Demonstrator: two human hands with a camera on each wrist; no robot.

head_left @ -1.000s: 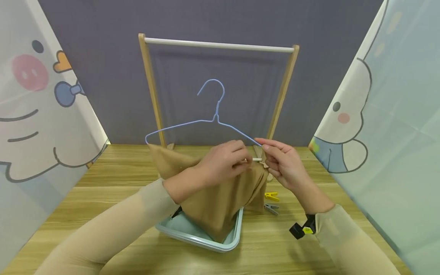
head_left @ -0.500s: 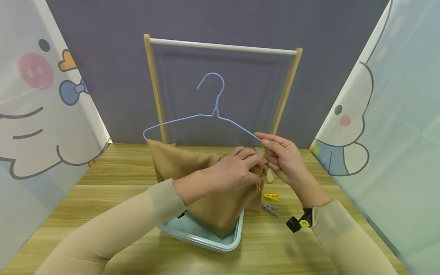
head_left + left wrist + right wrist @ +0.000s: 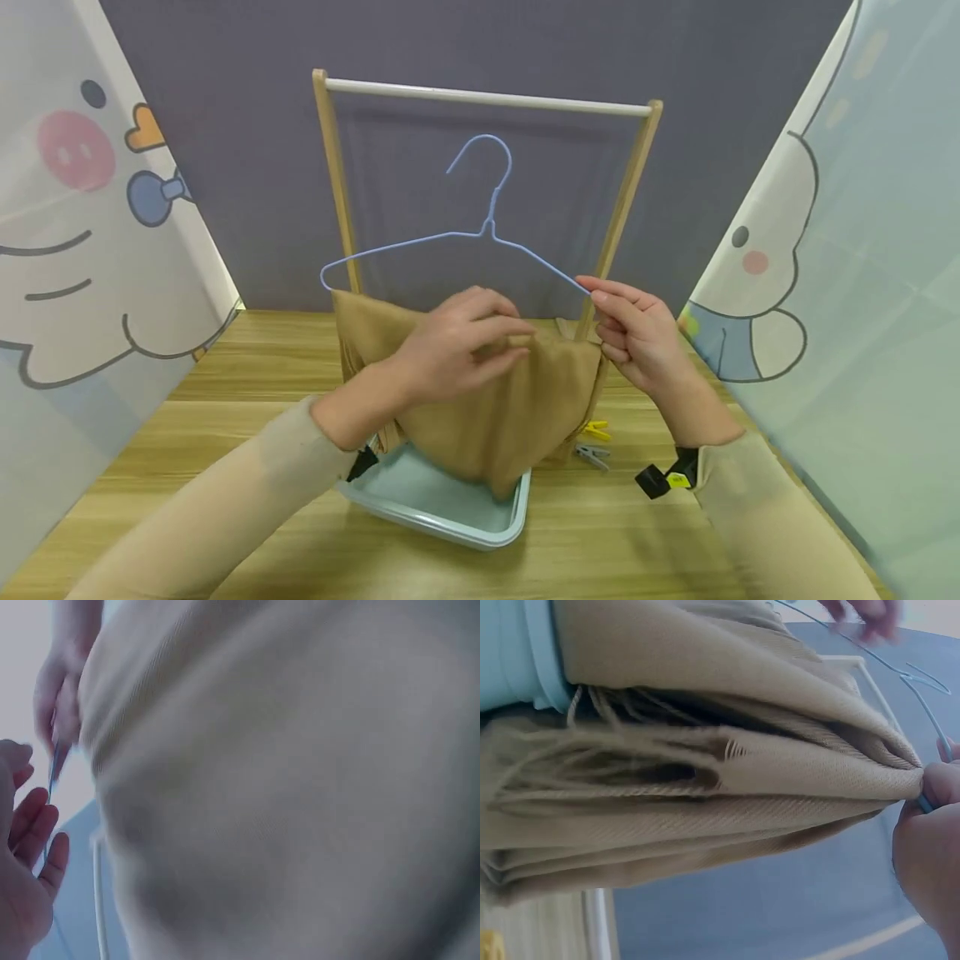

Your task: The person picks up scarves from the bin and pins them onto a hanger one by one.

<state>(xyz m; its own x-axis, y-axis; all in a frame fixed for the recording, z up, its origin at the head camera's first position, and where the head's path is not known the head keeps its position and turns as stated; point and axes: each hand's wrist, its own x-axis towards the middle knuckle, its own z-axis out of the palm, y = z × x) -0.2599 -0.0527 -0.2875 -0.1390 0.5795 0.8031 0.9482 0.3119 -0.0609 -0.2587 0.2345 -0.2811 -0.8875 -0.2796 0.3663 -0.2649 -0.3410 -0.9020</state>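
A light-blue wire hanger is held up in the head view, its hook pointing upward. Over its lower bar hangs a tan scarf, whose fringe shows in the right wrist view. At the hanger's right corner, my right hand pinches the wire between thumb and fingers, right beside the scarf's gathered edge. My left hand is in front of the scarf's upper middle, fingers loosely extended; in the left wrist view its fingers hold nothing. The scarf's lower end reaches down to a pale-blue basin.
Behind the hanger stands a wooden rack with a white rod. A yellow clothespin and a grey clothespin lie on the wood-grain table, right of the basin. Printed curtains flank both sides.
My left hand went right to the scarf's upper right edge, then came back left, off the cloth. The hanger rose slightly and shifted right, and the scarf now spreads wider along the bar.
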